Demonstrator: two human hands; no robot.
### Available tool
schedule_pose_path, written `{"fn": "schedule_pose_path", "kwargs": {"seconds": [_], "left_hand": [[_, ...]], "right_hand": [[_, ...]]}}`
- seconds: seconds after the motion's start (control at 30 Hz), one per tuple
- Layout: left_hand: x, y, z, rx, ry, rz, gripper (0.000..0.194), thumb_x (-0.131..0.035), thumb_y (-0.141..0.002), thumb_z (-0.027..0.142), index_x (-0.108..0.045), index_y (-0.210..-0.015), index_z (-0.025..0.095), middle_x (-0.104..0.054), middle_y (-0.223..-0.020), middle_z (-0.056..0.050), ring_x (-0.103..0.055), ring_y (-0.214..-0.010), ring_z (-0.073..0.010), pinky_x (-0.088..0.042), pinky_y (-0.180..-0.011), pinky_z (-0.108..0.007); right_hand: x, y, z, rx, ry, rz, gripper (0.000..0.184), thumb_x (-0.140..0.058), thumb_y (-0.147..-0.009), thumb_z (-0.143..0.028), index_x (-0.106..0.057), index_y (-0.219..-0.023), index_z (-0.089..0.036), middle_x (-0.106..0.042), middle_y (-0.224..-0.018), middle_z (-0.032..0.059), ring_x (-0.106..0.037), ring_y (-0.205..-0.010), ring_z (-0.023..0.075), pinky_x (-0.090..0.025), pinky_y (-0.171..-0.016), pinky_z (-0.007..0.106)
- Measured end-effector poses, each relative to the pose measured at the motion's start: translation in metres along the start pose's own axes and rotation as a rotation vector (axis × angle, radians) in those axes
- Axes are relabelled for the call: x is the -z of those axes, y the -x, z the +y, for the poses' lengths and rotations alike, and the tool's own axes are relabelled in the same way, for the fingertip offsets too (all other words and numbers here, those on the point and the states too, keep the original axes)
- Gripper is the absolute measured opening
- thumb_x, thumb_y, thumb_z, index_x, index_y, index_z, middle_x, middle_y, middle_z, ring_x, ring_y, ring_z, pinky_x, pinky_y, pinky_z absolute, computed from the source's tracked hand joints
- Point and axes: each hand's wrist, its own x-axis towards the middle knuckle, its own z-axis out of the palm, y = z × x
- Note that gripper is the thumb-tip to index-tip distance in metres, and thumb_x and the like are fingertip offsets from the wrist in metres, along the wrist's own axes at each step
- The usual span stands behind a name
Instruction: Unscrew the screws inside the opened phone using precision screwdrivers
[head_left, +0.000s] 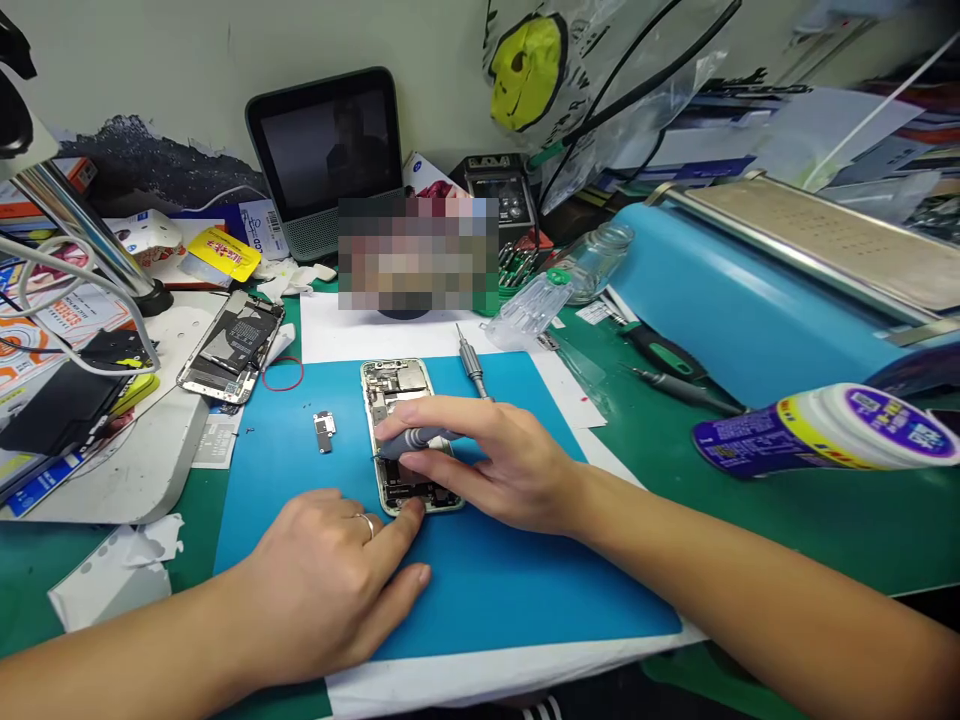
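Note:
An opened smartphone lies on the blue mat with its inner parts showing. My right hand is closed around a grey precision screwdriver. The driver leans low over the phone, its tip at the phone's left edge. With the index fingertip, my left hand presses on the phone's bottom edge; its thumb stands apart, the other fingers are bent, and it grips nothing. Left of the phone sits a small metal bracket, with tiny screws near it. A second screwdriver lies beyond my right hand.
Another opened phone rests on a white stand at the left. A purple bottle lies on its side at the right, before a blue roll machine. A screen and a glass jar stand at the back.

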Motion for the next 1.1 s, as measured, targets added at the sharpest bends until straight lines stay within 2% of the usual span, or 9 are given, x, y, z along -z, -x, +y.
{"fn": "schedule_pose_path", "kwargs": {"seconds": [0.1,0.2,0.27,0.37,0.47,0.63,0.87,1.1], "left_hand": [[0.005,0.001,0.002,0.003,0.038,0.065,0.031,-0.044,-0.106,0.026,-0.062,-0.124,0.007,-0.069,-0.071,-0.003,-0.062,-0.054,-0.0201,-0.042,-0.051,-0.036],[0.011,0.000,0.001,0.069,0.119,0.257,0.016,-0.054,-0.102,0.021,-0.067,-0.108,0.015,-0.063,-0.065,0.003,-0.053,-0.050,-0.0143,-0.036,-0.053,-0.031],[0.015,-0.003,-0.001,0.206,0.182,0.348,0.009,-0.060,-0.098,0.021,-0.067,-0.094,0.018,-0.052,-0.057,0.007,-0.046,-0.047,-0.0110,-0.034,-0.053,-0.027],[0.016,-0.008,-0.007,0.438,0.289,0.338,0.010,-0.065,-0.096,0.026,-0.069,-0.089,0.020,-0.038,-0.053,0.010,-0.038,-0.044,-0.0087,-0.031,-0.047,-0.023],[0.013,-0.010,-0.012,0.508,0.373,0.310,0.013,-0.066,-0.096,0.030,-0.074,-0.099,0.021,-0.040,-0.053,0.010,-0.037,-0.044,-0.0079,-0.028,-0.044,-0.021],[0.010,-0.008,-0.012,0.467,0.403,0.320,0.014,-0.069,-0.095,0.029,-0.077,-0.104,0.021,-0.048,-0.052,0.010,-0.039,-0.043,-0.0062,-0.028,-0.043,-0.018],[0.012,-0.009,-0.011,0.401,0.376,0.362,0.010,-0.069,-0.094,0.020,-0.078,-0.097,0.022,-0.057,-0.054,0.009,-0.044,-0.043,-0.0052,-0.030,-0.044,-0.018],[0.011,-0.009,-0.013,0.416,0.365,0.341,0.010,-0.068,-0.095,0.021,-0.078,-0.093,0.021,-0.055,-0.052,0.008,-0.044,-0.043,-0.0064,-0.030,-0.043,-0.018]], "right_hand": [[-0.001,0.000,-0.001,-0.016,-0.065,0.089,0.048,-0.063,-0.097,-0.010,-0.046,-0.139,-0.025,-0.076,-0.111,0.0056,-0.075,-0.105,0.0153,-0.064,-0.094,0.030],[-0.001,-0.002,-0.003,-0.078,-0.161,0.232,0.049,-0.064,-0.096,-0.011,-0.047,-0.138,-0.030,-0.074,-0.105,0.0025,-0.076,-0.099,0.0150,-0.066,-0.085,0.028],[0.001,-0.004,-0.005,-0.116,-0.219,0.336,0.047,-0.064,-0.096,-0.012,-0.050,-0.136,-0.032,-0.074,-0.100,0.0010,-0.076,-0.094,0.0146,-0.067,-0.081,0.027],[0.003,-0.006,-0.008,-0.136,-0.278,0.436,0.045,-0.064,-0.096,-0.012,-0.052,-0.134,-0.033,-0.073,-0.096,0.0000,-0.076,-0.088,0.0140,-0.067,-0.078,0.027],[0.003,-0.005,-0.010,-0.132,-0.317,0.430,0.044,-0.064,-0.096,-0.012,-0.052,-0.133,-0.032,-0.074,-0.096,0.0006,-0.076,-0.088,0.0149,-0.068,-0.077,0.028],[0.000,-0.004,-0.014,-0.058,-0.320,0.355,0.047,-0.065,-0.095,-0.011,-0.051,-0.136,-0.031,-0.074,-0.099,0.0021,-0.076,-0.090,0.0165,-0.067,-0.071,0.029],[0.001,-0.005,-0.017,0.005,-0.232,0.296,0.050,-0.063,-0.096,-0.013,-0.049,-0.140,-0.033,-0.076,-0.097,0.0021,-0.077,-0.088,0.0177,-0.067,-0.072,0.031],[0.001,-0.004,-0.015,0.000,-0.225,0.282,0.052,-0.063,-0.095,-0.010,-0.048,-0.141,-0.032,-0.075,-0.100,0.0020,-0.076,-0.092,0.0168,-0.066,-0.075,0.029]]}}
